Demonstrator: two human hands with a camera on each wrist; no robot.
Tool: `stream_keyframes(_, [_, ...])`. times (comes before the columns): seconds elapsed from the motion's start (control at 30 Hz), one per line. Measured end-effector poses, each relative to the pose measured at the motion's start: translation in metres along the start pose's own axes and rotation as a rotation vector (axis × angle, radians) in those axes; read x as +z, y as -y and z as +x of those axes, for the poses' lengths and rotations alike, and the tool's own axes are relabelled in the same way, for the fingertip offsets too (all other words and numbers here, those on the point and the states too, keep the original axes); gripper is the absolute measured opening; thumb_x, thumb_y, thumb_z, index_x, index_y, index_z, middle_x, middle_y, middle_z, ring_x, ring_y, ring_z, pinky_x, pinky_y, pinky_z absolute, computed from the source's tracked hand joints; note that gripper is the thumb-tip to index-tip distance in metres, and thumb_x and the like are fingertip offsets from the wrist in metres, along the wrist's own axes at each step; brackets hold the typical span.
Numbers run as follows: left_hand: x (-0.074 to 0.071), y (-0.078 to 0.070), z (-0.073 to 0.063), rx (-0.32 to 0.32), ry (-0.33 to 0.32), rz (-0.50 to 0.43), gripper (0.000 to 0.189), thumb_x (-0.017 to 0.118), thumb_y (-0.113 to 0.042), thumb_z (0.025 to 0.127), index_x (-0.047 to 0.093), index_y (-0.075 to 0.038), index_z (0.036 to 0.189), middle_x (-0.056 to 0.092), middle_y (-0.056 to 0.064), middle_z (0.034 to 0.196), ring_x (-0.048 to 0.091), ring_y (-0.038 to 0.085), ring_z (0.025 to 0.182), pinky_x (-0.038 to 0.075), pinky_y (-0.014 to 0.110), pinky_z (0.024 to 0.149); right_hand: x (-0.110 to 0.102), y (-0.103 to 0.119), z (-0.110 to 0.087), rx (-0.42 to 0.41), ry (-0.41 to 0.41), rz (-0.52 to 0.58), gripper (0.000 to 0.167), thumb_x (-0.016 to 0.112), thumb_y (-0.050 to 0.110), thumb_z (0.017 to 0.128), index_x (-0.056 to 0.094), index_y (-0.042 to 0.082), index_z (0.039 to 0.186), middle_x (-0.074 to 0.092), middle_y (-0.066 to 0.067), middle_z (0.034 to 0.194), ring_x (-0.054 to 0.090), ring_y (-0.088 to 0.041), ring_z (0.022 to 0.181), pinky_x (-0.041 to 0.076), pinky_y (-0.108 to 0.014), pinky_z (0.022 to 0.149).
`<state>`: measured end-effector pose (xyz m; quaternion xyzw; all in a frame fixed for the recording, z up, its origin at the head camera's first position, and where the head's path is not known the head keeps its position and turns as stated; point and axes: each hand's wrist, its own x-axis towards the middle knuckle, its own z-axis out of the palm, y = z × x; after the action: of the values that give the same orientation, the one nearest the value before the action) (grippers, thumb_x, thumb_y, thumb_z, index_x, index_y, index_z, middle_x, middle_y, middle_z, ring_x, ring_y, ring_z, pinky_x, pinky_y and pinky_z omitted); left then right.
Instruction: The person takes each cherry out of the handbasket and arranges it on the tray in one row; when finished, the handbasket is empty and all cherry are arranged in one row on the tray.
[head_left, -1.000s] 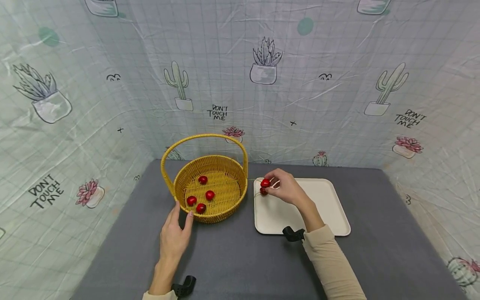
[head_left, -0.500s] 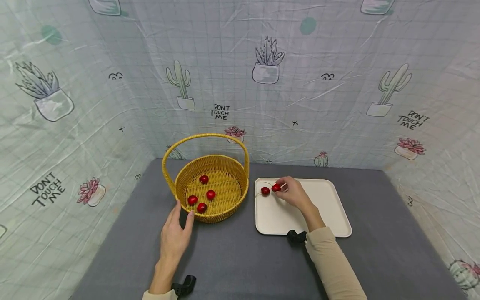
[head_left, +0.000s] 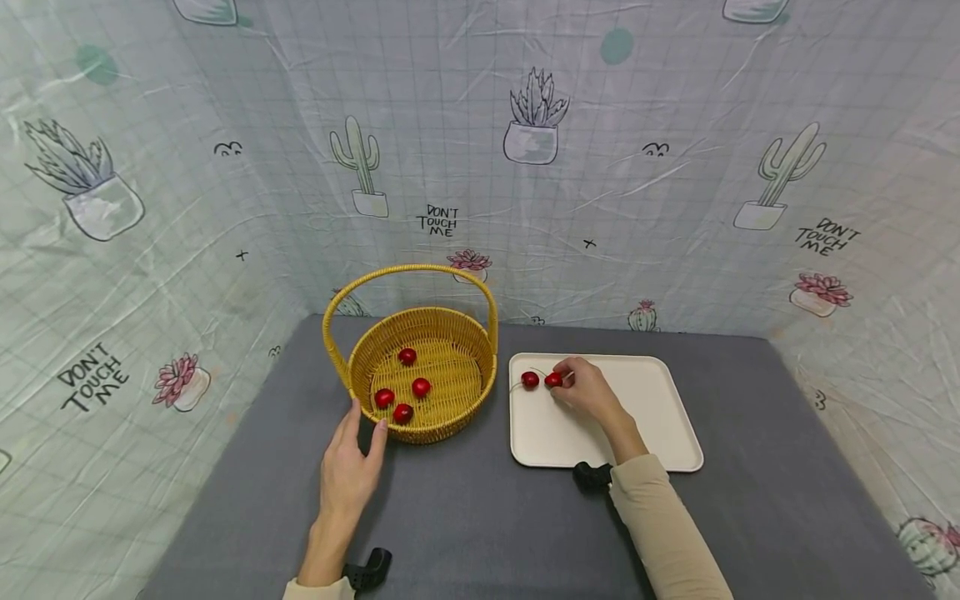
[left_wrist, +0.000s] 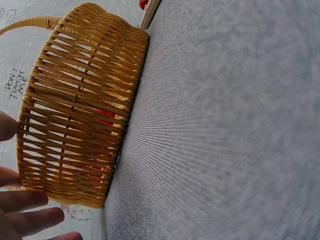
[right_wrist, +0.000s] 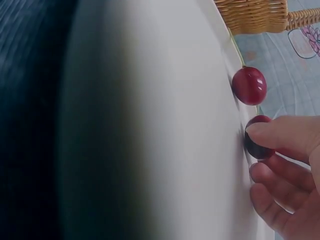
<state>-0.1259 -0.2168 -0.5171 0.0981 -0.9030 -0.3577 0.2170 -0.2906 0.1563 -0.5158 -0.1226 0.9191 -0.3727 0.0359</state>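
Note:
My right hand point(head_left: 591, 390) pinches a red cherry point(head_left: 553, 380) low over the left part of a cream tray point(head_left: 600, 442). In the right wrist view the thumb lies across this cherry point(right_wrist: 259, 146), covering part of it. A second cherry point(head_left: 530, 380), with a thin stem, lies just left of it on the tray. My left hand point(head_left: 348, 471) rests at the near left rim of a yellow wicker basket point(head_left: 450, 429), thumb and fingers spread and extended. Several cherries point(head_left: 421, 387) lie inside the basket. The left wrist view shows the basket's woven side point(left_wrist: 80, 115) by the fingertips.
The basket's tall arched handle point(head_left: 408, 268) rises above its rim. A dark grey cloth point(head_left: 465, 517) covers the table. Behind and at the sides hangs a pale curtain point(head_left: 450, 108) printed with cacti. A black wrist strap piece point(head_left: 592, 477) sits by the right sleeve.
My right hand has moved right and slightly down with its cherry, away from the tray's left edge, leaving the other cherry beside it. The left hand stays at the basket rim.

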Motion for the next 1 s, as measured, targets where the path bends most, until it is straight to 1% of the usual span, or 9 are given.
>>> stream_keyframes(0.17, [-0.001, -0.001, 0.000, 0.007, -0.012, 0.000, 0.070, 0.061, -0.039, 0.100, 0.039, -0.001, 0.153, 0.049, 0.025, 0.149, 0.052, 0.045, 0.133, 0.042, 0.059, 0.108, -0.004, 0.005, -0.001, 0.002, 0.005, -0.021, 0.041, 0.078, 0.013, 0.084, 0.065, -0.002, 0.119, 0.065, -0.016, 0.110, 0.063, -0.022, 0.089, 0.051, -0.033, 0.075])
stream_keyframes(0.27, [-0.001, -0.001, 0.000, 0.008, -0.015, 0.000, 0.069, 0.061, -0.039, 0.100, 0.039, 0.000, 0.153, 0.050, 0.026, 0.149, 0.052, 0.045, 0.133, 0.043, 0.059, 0.108, -0.011, 0.014, -0.003, -0.020, -0.013, -0.019, 0.043, 0.078, 0.016, 0.084, 0.066, -0.001, 0.122, 0.064, -0.018, 0.116, 0.064, -0.026, 0.094, 0.052, -0.036, 0.076])
stream_keyframes(0.4, [-0.001, -0.001, 0.000, 0.007, -0.008, 0.006, 0.069, 0.060, -0.039, 0.100, 0.038, -0.001, 0.153, 0.049, 0.026, 0.149, 0.052, 0.045, 0.133, 0.042, 0.060, 0.108, -0.022, 0.035, -0.007, -0.082, -0.055, -0.015, 0.044, 0.078, 0.018, 0.086, 0.065, 0.001, 0.125, 0.062, -0.018, 0.121, 0.065, -0.029, 0.099, 0.054, -0.040, 0.079])
stream_keyframes(0.57, [-0.001, 0.000, 0.000, 0.012, -0.003, 0.002, 0.070, 0.061, -0.040, 0.100, 0.038, -0.002, 0.154, 0.048, 0.024, 0.150, 0.052, 0.044, 0.134, 0.043, 0.060, 0.108, -0.026, 0.067, -0.010, -0.176, -0.089, -0.011, 0.042, 0.078, 0.019, 0.086, 0.066, 0.004, 0.124, 0.062, -0.014, 0.119, 0.064, -0.027, 0.097, 0.056, -0.041, 0.079])
stream_keyframes(0.8, [-0.001, 0.000, -0.001, 0.014, -0.005, -0.010, 0.070, 0.060, -0.041, 0.100, 0.038, -0.002, 0.154, 0.049, 0.024, 0.150, 0.052, 0.044, 0.133, 0.043, 0.060, 0.107, -0.017, 0.103, -0.010, -0.313, -0.086, 0.012, 0.036, 0.078, 0.018, 0.087, 0.067, 0.007, 0.120, 0.064, -0.010, 0.110, 0.064, -0.023, 0.090, 0.055, -0.036, 0.077])
stream_keyframes(1.0, [-0.001, 0.000, 0.000, 0.012, -0.006, -0.004, 0.070, 0.059, -0.043, 0.100, 0.038, -0.004, 0.154, 0.049, 0.023, 0.150, 0.053, 0.044, 0.133, 0.044, 0.060, 0.107, 0.000, 0.126, -0.003, -0.407, -0.039, 0.038, 0.036, 0.077, 0.017, 0.088, 0.066, 0.003, 0.120, 0.065, -0.011, 0.110, 0.064, -0.027, 0.092, 0.057, -0.036, 0.078])
